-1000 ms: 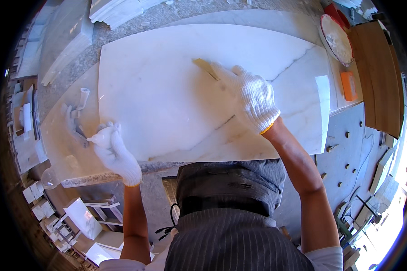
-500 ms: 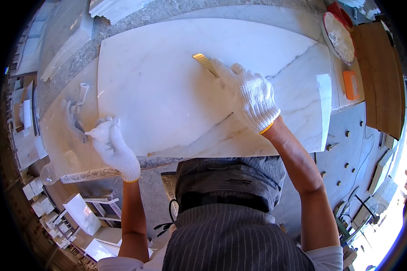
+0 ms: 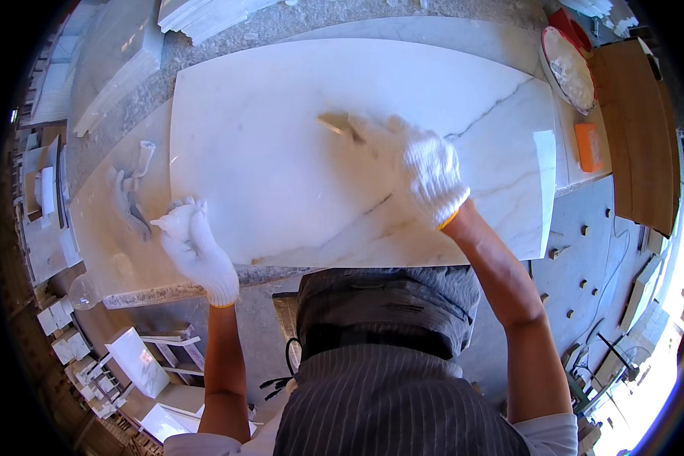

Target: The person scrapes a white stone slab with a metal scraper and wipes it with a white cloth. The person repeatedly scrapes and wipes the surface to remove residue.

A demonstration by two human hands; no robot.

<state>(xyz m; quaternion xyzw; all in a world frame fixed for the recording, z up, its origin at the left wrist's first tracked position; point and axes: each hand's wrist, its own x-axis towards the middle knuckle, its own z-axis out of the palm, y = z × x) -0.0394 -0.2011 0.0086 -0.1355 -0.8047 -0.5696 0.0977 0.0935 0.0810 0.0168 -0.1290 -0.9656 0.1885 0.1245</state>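
A large white marble slab (image 3: 281,175) with grey veins lies in front of me. Its right half is under my right hand (image 3: 422,163), which wears a white knit glove and is smeared by motion. That hand grips a scraper (image 3: 334,123); its flat metal blade points left over the slab, and the handle is hidden. At the slab's left edge, my left hand (image 3: 194,247), gloved too, is closed. A white pointed tip sticks out of its fingers; what it belongs to, I cannot make out. Beneath the slab a second glossy slab (image 3: 114,251) reflects that hand.
A bowl of white paste (image 3: 568,72) with a red rim stands at the far right, beside an orange box (image 3: 587,148). Brown cardboard (image 3: 632,137) borders them. White slabs (image 3: 118,68) are stacked at the far left. A clear round object (image 3: 83,292) sits at the left table corner.
My right hand has drawn the scraper slightly nearer to me over the slab, and its blade is now blurred. My left hand stays by the slab's left edge. The whole view has shifted a little.
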